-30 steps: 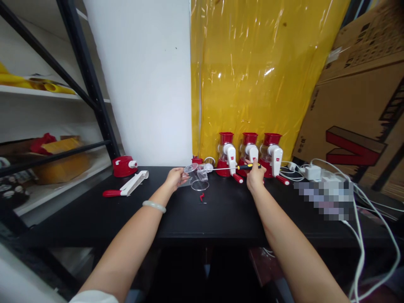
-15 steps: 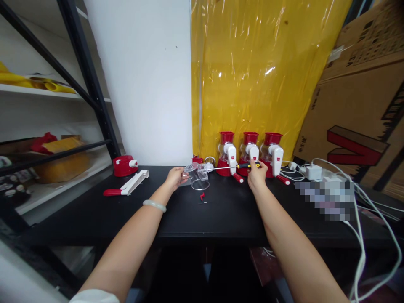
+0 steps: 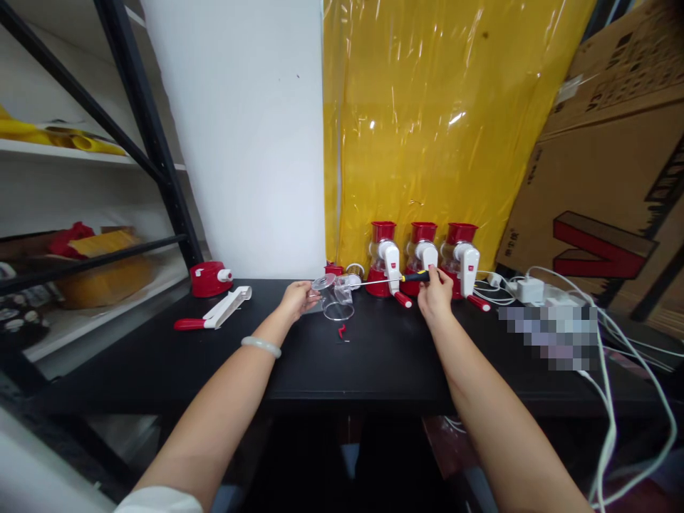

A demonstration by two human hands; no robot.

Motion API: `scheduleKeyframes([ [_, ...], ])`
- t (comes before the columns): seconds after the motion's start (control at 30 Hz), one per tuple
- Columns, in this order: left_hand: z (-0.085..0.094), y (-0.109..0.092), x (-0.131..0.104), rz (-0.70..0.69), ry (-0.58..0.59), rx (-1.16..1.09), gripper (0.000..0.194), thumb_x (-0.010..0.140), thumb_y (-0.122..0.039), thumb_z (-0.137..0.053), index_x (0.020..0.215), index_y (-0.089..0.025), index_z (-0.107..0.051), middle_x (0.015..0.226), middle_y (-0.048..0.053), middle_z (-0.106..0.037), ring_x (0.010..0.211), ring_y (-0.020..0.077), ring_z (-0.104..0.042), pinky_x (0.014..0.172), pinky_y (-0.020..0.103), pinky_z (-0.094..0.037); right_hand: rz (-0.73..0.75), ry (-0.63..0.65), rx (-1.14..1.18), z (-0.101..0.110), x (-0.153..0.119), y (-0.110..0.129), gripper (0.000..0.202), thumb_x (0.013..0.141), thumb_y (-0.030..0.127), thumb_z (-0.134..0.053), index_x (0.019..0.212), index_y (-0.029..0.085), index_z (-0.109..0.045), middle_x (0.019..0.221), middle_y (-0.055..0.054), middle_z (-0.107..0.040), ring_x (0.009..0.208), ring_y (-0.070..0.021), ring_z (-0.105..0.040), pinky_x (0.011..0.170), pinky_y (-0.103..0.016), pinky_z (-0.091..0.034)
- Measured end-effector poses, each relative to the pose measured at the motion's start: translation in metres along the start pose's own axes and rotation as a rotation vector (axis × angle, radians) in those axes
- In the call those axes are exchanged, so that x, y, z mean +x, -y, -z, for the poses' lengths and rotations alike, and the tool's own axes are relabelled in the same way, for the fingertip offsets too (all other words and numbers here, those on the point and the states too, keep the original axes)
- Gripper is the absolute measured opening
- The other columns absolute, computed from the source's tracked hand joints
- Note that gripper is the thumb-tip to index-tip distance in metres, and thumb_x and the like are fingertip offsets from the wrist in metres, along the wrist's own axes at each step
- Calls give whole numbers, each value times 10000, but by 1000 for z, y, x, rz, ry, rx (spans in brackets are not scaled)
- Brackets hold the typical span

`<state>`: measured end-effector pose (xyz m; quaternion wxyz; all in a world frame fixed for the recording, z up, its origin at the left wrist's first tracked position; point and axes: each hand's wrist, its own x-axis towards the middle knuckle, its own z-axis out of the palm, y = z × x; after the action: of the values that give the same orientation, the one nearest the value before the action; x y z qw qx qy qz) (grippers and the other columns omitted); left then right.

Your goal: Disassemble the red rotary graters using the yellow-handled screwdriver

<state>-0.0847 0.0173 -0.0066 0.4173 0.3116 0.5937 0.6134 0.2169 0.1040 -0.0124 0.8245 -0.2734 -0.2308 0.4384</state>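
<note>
- Well, a big yellow plastic curtain point(image 3: 432, 128) hangs at the back, next to a tall white board point(image 3: 240, 142).
- A long black table point(image 3: 385, 370) goes across in front of them.
- A brown cardboard box point(image 3: 582, 185) with a red V shape is on the right side.
- Three red and white crank graters point(image 3: 392, 260) stand in a row near the curtain.
- A white crank handle point(image 3: 218, 313) with a red grip lies on the left, in front of a red base point(image 3: 207, 280).
- The right hand point(image 3: 437, 296) has its fingers bent around the black and yellow end of a screwdriver point(image 3: 406, 278).
- The left hand point(image 3: 296, 302) is nearly closed, pinching the edge of a clear plastic housing point(image 3: 335, 292).
- That housing is at the middle of the table, between the hands, and the screwdriver's metal rod points at it. I can't tell if the tip touches.
- A pale bracelet point(image 3: 261, 346) is around the left wrist.
- A little red piece point(image 3: 342, 330) lies just in front of the housing.
- A tiny thin piece point(image 3: 346, 341) lies beside that.
</note>
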Motion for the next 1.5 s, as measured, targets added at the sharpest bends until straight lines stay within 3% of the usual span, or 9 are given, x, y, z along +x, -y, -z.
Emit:
scheduleKeyframes([
  [0.1,0,0,0,1,-5,1,165,842,-275,-647,942,-152,-599,689,58,-684,592,156,-685,563,230,-541,9,-13,25,1,-1,1,348,653,249,-772,893,213,-523,841,40,-594,697,-83,-570,526,-174,-390],
  [0.23,0,-1,-1,-2,-6,3,152,848,-269,-640,939,-155,-596,674,50,-675,576,148,-678,537,212,-530,-82,18,74,3,2,2,281,694,143,-662,929,215,-525,849,31,-621,740,-101,-621,585,-202,-475],
  [0.47,-2,-1,-3,-2,-1,3,125,849,-246,-634,921,-155,-589,649,34,-660,544,132,-663,512,192,-510,-87,41,97,-1,1,0,139,808,213,-578,908,199,-482,808,23,-607,765,-108,-666,817,-304,-565],
  [0.63,-1,0,-2,-2,6,-1,123,837,-239,-651,902,-156,-588,648,32,-659,545,134,-661,524,201,-510,-10,13,153,-6,-6,-1,301,804,238,-669,984,234,-428,909,43,-570,778,-84,-675,915,-333,-552],
  [0.83,-1,-1,-2,-1,10,-1,79,855,-225,-624,875,-163,-580,633,19,-649,524,124,-650,508,190,-490,-32,26,151,-8,-9,-2,342,764,240,-737,844,213,-406,809,42,-557,756,-120,-670,914,-429,-558],
  [0.97,-2,-1,-4,2,15,4,62,874,-216,-588,843,-163,-579,642,22,-653,510,117,-645,487,180,-475,-71,53,137,-7,-10,2,298,799,353,-701,822,194,-450,784,28,-555,782,-129,-649,871,-412,-573],
  [1.07,-2,-2,-4,0,14,4,65,867,-219,-597,846,-160,-582,641,26,-655,522,120,-652,488,176,-477,-97,23,66,-4,-8,4,247,871,429,-579,867,205,-475,823,36,-546,736,-102,-610,732,-331,-585],
  [1.27,-1,-2,-3,1,1,1,139,828,-264,-664,893,-160,-597,641,35,-661,557,142,-669,529,203,-507,-71,-26,-199,-1,-5,3,252,883,480,-509,890,232,-460,702,71,-477,506,-82,-453,474,-223,-434],
  [1.5,-1,-1,-2,4,-3,-3,137,828,-259,-664,898,-161,-598,626,29,-654,547,142,-664,542,213,-512,-48,2,-113,-2,-4,-1,333,808,466,-629,798,228,-396,679,82,-497,559,-80,-516,488,-204,-429],
])
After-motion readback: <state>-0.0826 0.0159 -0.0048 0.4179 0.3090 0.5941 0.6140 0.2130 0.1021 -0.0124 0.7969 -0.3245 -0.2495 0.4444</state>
